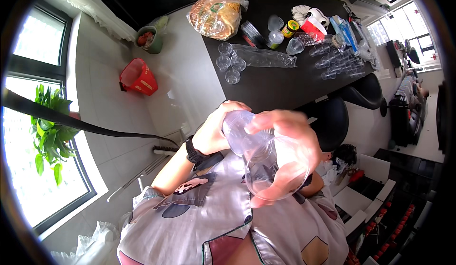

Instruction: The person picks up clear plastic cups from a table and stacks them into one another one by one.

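Close to my chest, my left hand (213,126) grips a stack of clear plastic cups (238,129) lying on its side. My right hand (299,140), slightly blurred, has its fingers around a single clear plastic cup (263,183), whose wide rim faces the camera. This cup overlaps the end of the stack in the picture; whether it is fully apart from it I cannot tell. Beyond my hands, several clear cups (232,76) stand in a group on the dark table (263,87), beside an empty-looking clear plastic sleeve (267,56). Another group of cups (338,64) stands at the right.
On the table are a bagged food item (215,16), a yellow-lidded jar (290,28), a short cup stack (295,46), stacked dark lidded containers (253,33) and blue packets (343,33). Black chairs (329,122) stand along its side. A red bin (139,76) is at the left.
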`<state>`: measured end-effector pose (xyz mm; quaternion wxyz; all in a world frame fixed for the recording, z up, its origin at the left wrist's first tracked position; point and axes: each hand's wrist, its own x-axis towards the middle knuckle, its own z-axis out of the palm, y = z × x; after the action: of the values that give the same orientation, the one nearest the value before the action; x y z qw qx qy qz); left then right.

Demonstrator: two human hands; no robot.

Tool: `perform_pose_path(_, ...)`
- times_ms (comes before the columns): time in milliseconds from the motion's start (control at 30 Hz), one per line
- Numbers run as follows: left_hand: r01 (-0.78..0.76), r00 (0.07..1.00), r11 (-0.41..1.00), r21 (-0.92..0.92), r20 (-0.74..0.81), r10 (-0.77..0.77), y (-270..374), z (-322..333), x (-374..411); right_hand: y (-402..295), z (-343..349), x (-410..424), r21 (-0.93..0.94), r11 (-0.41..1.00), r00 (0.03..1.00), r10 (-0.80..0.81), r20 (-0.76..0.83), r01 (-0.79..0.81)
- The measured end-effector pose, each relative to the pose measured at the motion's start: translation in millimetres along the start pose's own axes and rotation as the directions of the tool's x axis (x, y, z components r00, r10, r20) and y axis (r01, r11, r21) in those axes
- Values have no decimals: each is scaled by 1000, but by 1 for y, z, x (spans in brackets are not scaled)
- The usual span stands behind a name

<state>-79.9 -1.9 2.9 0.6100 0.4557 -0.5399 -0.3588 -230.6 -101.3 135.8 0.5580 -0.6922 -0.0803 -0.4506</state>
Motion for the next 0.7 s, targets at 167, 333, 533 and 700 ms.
perform_pose_path(167,-43,999,999,15,26,42,14,0,6,3,-13,4,3,1000,997,-18,68,17)
perform_pose_path(333,-32,993,998,-49,110,37,16,-1,10,11,-14,5,110,987,988,-130,82,121)
perform_pose_path(533,-28,997,999,-47,69,31,9,2,11,14,-8,9,133,982,983,-150,105,136)
perform_pose_path(700,-32,998,998,-50,46,34,9,2,15,17,-3,3,-8,991,988,-133,77,134)
